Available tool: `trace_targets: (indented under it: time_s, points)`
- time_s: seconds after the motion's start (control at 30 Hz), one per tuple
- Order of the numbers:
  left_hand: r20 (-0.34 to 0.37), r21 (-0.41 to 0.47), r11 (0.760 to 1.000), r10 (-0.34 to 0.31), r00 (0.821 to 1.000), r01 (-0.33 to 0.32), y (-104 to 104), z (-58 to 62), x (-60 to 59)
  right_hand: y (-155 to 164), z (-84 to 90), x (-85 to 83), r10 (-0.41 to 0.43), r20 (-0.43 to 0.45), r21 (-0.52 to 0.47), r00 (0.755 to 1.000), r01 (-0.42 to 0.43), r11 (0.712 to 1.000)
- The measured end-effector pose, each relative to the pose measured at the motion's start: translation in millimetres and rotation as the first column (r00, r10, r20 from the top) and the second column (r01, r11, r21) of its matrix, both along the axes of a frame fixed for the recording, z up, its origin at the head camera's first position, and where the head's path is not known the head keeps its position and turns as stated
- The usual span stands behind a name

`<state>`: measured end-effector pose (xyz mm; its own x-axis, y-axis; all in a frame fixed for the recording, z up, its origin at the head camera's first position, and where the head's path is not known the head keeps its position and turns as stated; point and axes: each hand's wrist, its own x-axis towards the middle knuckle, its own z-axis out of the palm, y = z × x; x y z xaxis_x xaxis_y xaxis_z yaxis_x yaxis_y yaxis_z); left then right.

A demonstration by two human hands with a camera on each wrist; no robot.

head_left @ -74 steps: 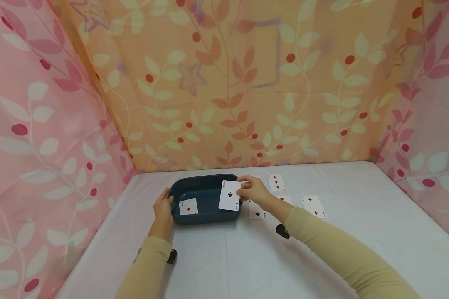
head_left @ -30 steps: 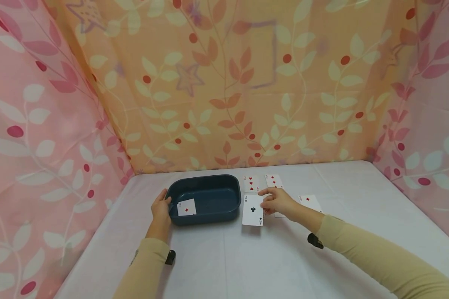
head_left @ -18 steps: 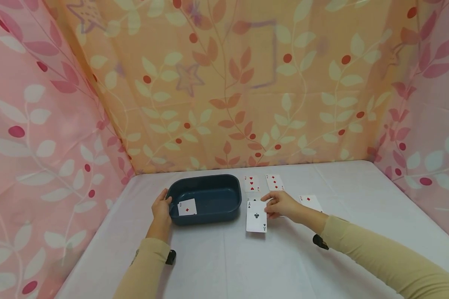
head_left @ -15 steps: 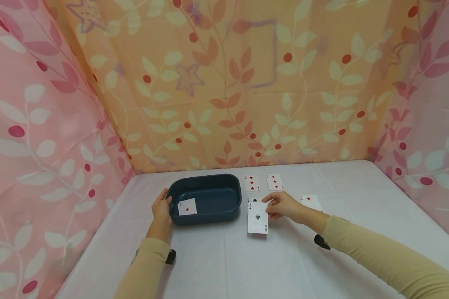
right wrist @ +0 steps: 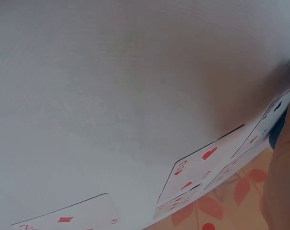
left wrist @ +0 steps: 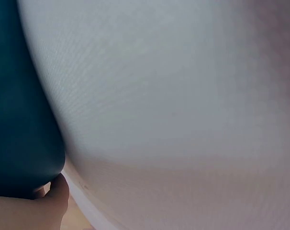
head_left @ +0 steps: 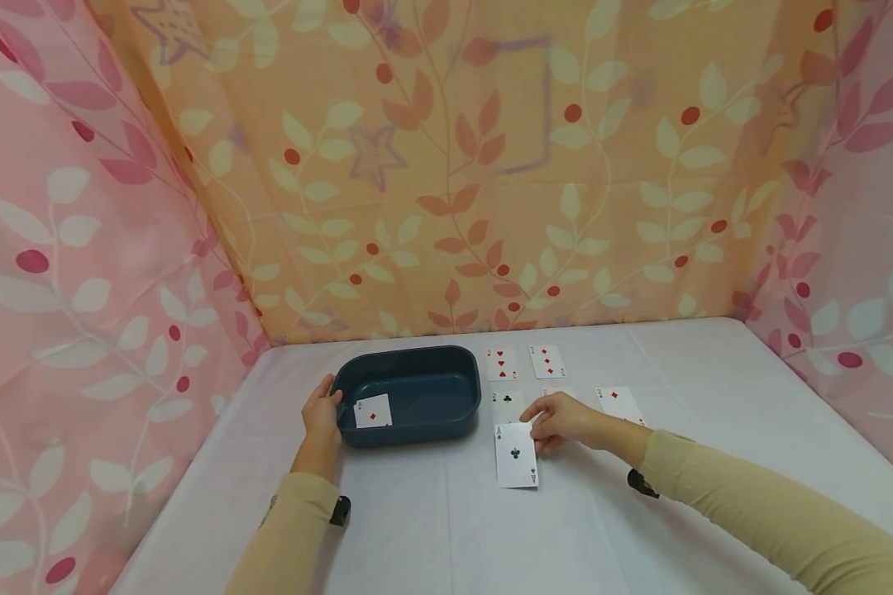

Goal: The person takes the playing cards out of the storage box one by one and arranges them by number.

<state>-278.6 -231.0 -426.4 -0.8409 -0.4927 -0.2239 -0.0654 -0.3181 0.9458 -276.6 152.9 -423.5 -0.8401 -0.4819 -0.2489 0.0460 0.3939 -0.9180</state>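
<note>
We see the right hand (head_left: 561, 420) pinching the glossy rectangular ace of clubs (head_left: 516, 455) flat on the white tablecloth (head_left: 640, 512), while the left hand (head_left: 323, 415) grips the smooth dark-blue oblong tub (head_left: 417, 388).

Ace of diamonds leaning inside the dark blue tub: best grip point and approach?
Pinch the top edge of the white ace of diamonds card, coming from above. It leans against the near left wall of the dark blue plastic tub, so that edge probably stands free; the left hand grips the rim alongside.
</note>
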Motion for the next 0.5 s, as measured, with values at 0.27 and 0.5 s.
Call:
trace_targets:
  time_s: [0.27,0.5]
  points:
    - [-0.019,0.002,1.0,0.002,1.0,-0.002,0.7,-0.2,0.6,-1.3,-1.7,0.9,0.048,-0.01,0.063,0.999,-0.047,0.997]
    - [-0.023,-0.001,1.0,0.004,1.0,-0.004,-0.1,0.7,1.5,0.5,-5.1,-1.0,0.113,-0.021,0.059,0.993,-0.112,0.992]
